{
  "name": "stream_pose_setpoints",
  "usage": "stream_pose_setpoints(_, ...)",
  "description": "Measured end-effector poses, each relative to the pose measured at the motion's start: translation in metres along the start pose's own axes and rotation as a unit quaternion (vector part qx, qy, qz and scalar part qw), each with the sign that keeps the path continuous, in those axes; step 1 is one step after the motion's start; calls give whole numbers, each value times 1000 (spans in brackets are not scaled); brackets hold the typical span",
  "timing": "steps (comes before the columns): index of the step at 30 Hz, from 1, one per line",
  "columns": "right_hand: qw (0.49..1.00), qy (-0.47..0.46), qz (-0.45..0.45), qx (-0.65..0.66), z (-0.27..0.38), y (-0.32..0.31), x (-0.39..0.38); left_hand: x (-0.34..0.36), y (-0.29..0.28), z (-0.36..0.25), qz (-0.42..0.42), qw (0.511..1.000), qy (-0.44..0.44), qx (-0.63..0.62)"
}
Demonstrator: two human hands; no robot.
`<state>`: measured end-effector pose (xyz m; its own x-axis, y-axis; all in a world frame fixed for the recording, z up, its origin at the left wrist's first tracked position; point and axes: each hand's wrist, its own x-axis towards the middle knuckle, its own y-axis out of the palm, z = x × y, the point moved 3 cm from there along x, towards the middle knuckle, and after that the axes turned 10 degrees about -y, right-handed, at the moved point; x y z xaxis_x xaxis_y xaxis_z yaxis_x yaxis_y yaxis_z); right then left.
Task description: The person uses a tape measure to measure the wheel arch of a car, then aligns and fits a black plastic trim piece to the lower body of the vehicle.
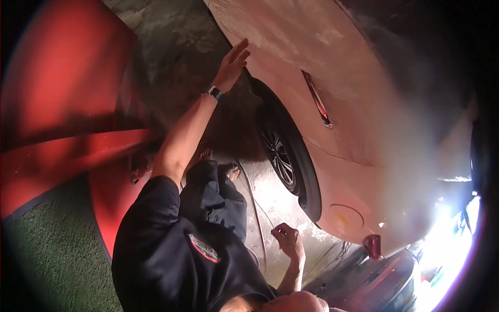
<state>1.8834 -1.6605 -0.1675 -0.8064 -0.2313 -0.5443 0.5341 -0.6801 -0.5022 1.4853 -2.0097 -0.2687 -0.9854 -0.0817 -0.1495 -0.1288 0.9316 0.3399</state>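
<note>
A pale car body (364, 140) fills the right side, with a door handle (318, 101), a round fuel flap outline (346, 216) and a red tail light (372, 246). My left hand (233, 65), with a watch on its wrist, is raised at the edge of a body panel. Its fingers are stretched out and hold nothing; whether they touch the panel I cannot tell. Lower down, my right hand (287, 240) is curled with fingers pinched together, below the wheel (283, 156). A thin line leads toward its fingertips; what it holds, if anything, is too small to make out.
Red vehicle panels (73, 83) stand on the left, above a green textured surface (57, 244). A hose or cable (255, 208) runs along the floor near my feet. Bright light glares at the lower right, beside a dark reddish panel (387, 281).
</note>
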Motion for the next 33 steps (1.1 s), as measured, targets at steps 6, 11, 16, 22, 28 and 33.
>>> stream_pose_setpoints(6, 995, 81, 55, 2, -37, 32, 73, -42, -31, 181, 14, 955, 56, 292)
stream_pose_setpoints(11, 998, 36, 51, 7, -84, 68, 136, -26, -9, 196, -128, 931, 201, 275)
stream_pose_setpoints(16, 994, 28, 102, -34, -122, 96, 200, 78, -33, 92, -161, 764, 518, 350)
stream_pose_setpoints(22, 986, -59, 101, -114, -167, 119, 250, 175, -22, -7, -61, 781, 552, 286)
stream_pose_setpoints(28, 991, -63, -19, -114, -181, 133, 250, 280, -42, -13, 201, 872, 444, 35)
stream_pose_setpoints(33, 980, 89, -175, -33, -159, 143, 204, 311, -83, -39, 31, 809, 578, 103)
